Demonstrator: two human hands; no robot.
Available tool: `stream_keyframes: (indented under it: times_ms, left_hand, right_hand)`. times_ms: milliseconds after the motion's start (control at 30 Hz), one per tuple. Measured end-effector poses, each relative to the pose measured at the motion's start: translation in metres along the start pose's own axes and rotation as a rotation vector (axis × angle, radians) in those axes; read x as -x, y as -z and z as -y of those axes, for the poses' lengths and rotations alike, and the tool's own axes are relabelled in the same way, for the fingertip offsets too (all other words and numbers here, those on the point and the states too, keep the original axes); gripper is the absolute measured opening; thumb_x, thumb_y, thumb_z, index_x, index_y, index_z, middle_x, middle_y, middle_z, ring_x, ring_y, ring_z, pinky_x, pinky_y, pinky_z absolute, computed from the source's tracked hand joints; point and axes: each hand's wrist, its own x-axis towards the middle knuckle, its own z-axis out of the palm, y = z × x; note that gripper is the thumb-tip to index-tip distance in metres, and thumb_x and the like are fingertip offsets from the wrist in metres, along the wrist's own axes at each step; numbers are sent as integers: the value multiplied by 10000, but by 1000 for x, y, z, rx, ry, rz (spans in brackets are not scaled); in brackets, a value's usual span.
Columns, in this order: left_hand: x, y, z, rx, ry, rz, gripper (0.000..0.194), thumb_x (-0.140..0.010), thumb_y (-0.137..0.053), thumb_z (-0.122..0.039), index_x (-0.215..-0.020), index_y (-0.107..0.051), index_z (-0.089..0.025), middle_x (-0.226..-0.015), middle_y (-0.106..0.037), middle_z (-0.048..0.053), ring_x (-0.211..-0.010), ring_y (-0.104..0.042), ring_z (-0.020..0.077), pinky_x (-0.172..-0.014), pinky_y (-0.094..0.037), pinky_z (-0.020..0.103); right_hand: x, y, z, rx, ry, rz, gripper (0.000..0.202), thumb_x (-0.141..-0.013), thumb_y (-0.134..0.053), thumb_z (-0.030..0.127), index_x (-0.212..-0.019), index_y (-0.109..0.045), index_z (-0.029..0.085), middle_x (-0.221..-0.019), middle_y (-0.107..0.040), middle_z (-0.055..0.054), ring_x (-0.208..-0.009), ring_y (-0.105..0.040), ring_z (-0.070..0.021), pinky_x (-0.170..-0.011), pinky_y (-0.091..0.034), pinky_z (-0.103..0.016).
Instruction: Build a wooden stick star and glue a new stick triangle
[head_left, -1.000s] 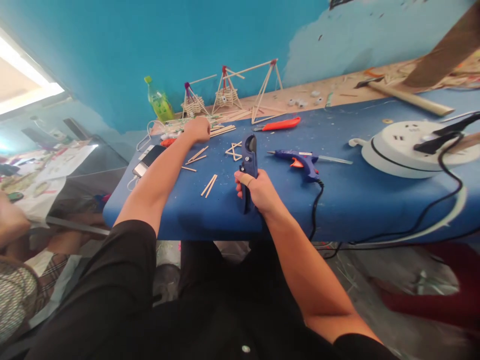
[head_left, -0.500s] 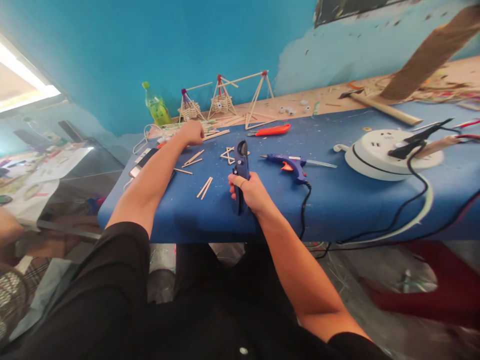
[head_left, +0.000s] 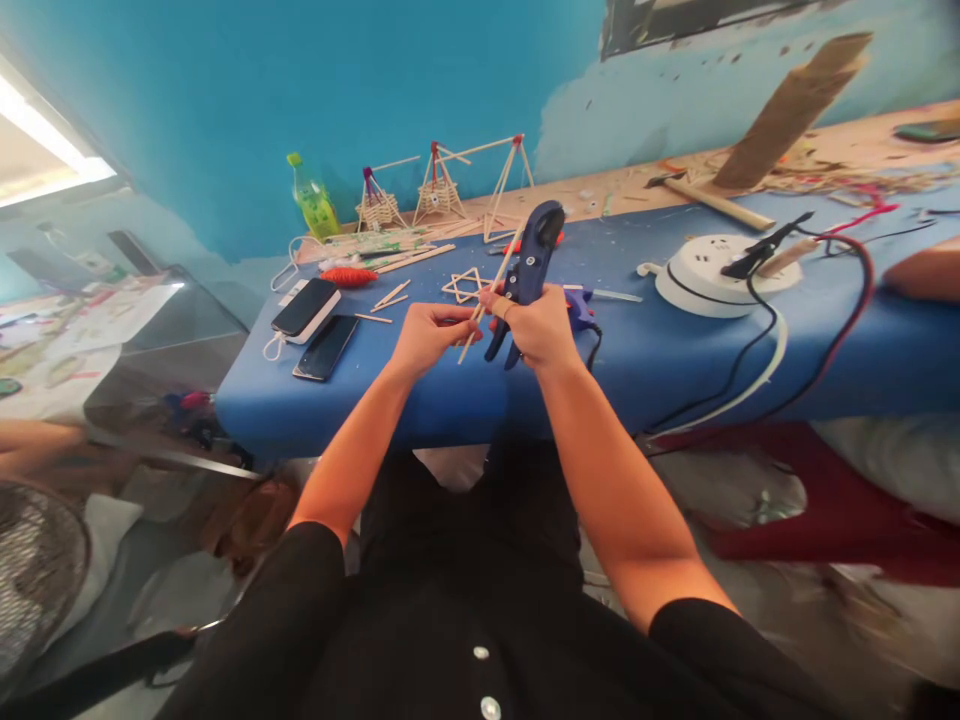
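Observation:
Over the front of the blue table, my left hand point(head_left: 431, 338) pinches thin wooden sticks point(head_left: 471, 342) in its fingertips. They slant up toward my right hand point(head_left: 541, 325), whose thumb also touches them. That hand is wrapped round dark blue shears point(head_left: 534, 255), their head pointing up and their handle ends apart. Just beyond my hands lies a six-pointed star point(head_left: 465, 286) made of sticks. The purple glue gun point(head_left: 579, 308) is partly hidden behind my right hand. Short loose sticks point(head_left: 390, 297) lie left of the star.
Stick-built pyramid frames point(head_left: 437, 195) stand along the wall beside a green bottle point(head_left: 313, 198). A phone point(head_left: 326, 348), a white-and-black case point(head_left: 306, 310) and a red bundle point(head_left: 349, 277) are at left. To the right are a white power strip point(head_left: 724, 275), cables and a hammer point(head_left: 720, 205).
My left hand has come back from the pile at the rear left and now holds sticks beside my right hand. The shears have risen and moved right, with their handles now apart.

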Motion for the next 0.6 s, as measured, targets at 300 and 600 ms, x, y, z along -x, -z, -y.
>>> stream_keyframes:
  times_ms: [300,600]
  left_hand:
    - [3,-7,23,38,17,19,423,-676,-1015,-438,-992,-889,-186,-1003,-876,96,-970,-828,245,-922,-665,391]
    - [14,-5,35,-95,1,1,292,-776,-889,-231,-1066,-901,-202,-981,-877,66,-933,-827,234,-882,-672,363]
  right_hand:
    - [11,8,9,129,80,109,237,-739,-918,178,-789,-687,202,-785,-705,-12,-712,-687,-172,-762,-650,-365]
    - [14,8,16,282,79,155,220,-746,-918,227,-814,-712,192,-902,-742,-30,-836,-695,-170,-906,-653,-371]
